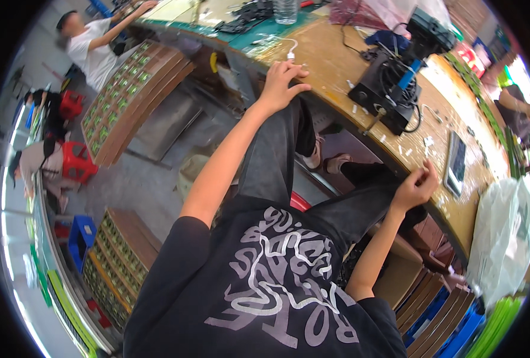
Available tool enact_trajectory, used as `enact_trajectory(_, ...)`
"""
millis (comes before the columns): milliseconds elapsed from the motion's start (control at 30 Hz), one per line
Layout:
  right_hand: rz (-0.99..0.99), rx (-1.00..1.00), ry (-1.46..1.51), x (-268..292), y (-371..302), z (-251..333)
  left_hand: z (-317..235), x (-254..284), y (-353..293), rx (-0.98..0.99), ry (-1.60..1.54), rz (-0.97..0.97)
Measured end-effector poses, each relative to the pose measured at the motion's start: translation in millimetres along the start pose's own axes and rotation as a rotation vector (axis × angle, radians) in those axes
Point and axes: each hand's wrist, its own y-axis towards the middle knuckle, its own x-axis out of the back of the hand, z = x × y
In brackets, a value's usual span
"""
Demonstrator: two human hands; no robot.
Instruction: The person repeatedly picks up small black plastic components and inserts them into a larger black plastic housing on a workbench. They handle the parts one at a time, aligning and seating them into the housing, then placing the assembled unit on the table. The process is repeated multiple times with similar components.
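Note:
My left hand [280,88] rests at the near edge of the wooden workbench [330,65], fingers stretched out and thumb apart. Just beyond its fingertips lies a white cable plug [290,55]. My right hand [417,186] is at the bench edge farther right, its fingers curled in a pinch; whatever is between them is too small to make out. A phone [455,164] lies flat just right of it. Small white pieces [428,141] are scattered on the wood beside that hand. Between my hands stands a black box-shaped device [384,92] with coiled cables and a blue-handled tool [409,74].
A white plastic bag [504,238] hangs at the bench's right end. Stacked brown trays [136,89] of green parts stand left, with more trays [118,256] below. Red stools [78,161] and people sit at the left. A clear bottle [286,11] stands at the back.

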Motion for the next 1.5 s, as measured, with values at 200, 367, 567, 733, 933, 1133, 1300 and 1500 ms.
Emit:
enact_trajectory(200,-0.162,-0.247,0.422,10.0,-10.3,11.9,7.0,7.4,-1.0,-0.035,-0.048,-0.110)
enact_trajectory(367,0.182,-0.158,1.276,16.1,-25.6,119.2,3.8,14.2,-4.3,-0.065,-0.150,-0.188)
enact_trajectory(567,1.080,-0.115,1.556,13.6,-63.8,167.2,4.8,-18.0,-14.7,-0.097,-0.258,-0.246)
enact_trajectory(733,1.178,-0.061,1.591,-8.8,-74.6,189.8,-21.4,-20.4,-23.4,-0.047,0.114,-0.239)
enact_trajectory(933,1.232,-0.052,1.435,-34.9,-104.1,225.2,-46.7,84.3,-102.0,0.299,0.159,-0.350)
enact_trajectory(1133,1.456,-0.104,1.128,-66.9,-151.5,240.8,-2.6,82.9,-355.3,1.303,0.385,-0.571)
enact_trajectory(1300,1.674,0.034,0.815,-85.4,-179.8,246.5,32.0,46.1,-525.8,2.092,0.072,-0.600)
enact_trajectory(1500,1.679,0.104,0.580,-111.2,-198.5,246.3,95.7,58.0,-543.6,2.169,0.338,0.166)
